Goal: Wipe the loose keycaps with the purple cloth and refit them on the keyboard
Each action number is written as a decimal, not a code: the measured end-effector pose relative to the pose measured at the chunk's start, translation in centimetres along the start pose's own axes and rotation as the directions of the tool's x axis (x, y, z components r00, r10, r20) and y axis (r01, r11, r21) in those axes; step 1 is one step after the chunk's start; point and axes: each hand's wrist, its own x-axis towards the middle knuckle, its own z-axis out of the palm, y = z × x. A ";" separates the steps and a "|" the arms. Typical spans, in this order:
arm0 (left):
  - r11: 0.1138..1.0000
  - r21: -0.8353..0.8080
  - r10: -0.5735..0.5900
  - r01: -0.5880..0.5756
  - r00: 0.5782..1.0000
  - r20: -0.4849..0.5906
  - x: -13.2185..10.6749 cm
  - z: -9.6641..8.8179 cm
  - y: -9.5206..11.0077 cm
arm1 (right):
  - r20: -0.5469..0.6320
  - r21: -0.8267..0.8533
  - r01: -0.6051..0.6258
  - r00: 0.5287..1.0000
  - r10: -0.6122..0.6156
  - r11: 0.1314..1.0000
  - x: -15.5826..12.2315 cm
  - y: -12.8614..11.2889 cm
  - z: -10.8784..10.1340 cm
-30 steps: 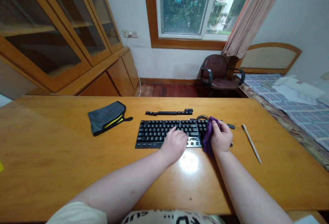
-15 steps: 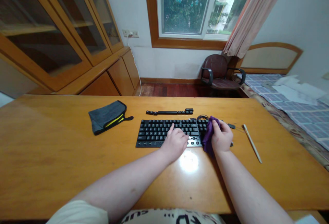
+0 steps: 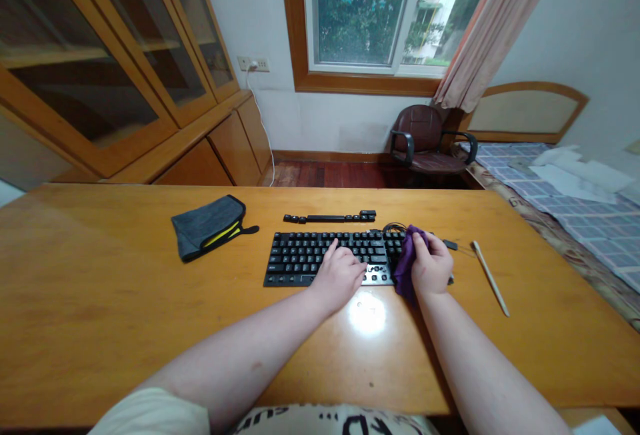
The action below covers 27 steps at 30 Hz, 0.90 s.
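A black keyboard (image 3: pixel 300 258) lies on the wooden desk (image 3: pixel 100 302); several keys are off at its lower right, baring a metal plate (image 3: pixel 376 276). My left hand (image 3: pixel 340 274) rests on the keys with fingers curled, nothing visible in it. My right hand (image 3: pixel 430 265) is closed on a purple cloth (image 3: pixel 404 263) over the keyboard's right end. A row of removed black keycaps (image 3: pixel 330 218) lies just behind the keyboard.
A grey pouch with a yellow stripe (image 3: pixel 207 226) lies to the left of the keyboard. A pale stick-like tool (image 3: pixel 490 278) lies to the right, with a small black piece (image 3: pixel 449 244) near it. Behind the desk stand a cabinet (image 3: pixel 125 75), an armchair (image 3: pixel 425 142) and a bed (image 3: pixel 575 202).
Almost nothing: my left hand's fingers have shifted slightly on the keys, and the right hand keeps the cloth in the same place.
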 end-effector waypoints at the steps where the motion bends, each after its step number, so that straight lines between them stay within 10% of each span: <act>1: 1.000 0.009 0.004 -0.004 1.000 0.001 0.0 0.0 0.0 | -0.002 -0.005 0.001 1.000 -0.001 1.000 0.0 0.0 0.0; 21: 0.998 0.064 -0.012 0.010 0.999 0.043 0.1 -0.5 1.2 | 0.023 -0.006 -0.028 0.999 0.028 1.000 -0.2 0.5 0.2; 27: 0.997 0.005 -0.082 0.082 0.982 0.172 4.6 -1.7 -0.7 | 0.066 -0.034 -0.017 0.998 0.019 0.999 -0.3 0.7 0.1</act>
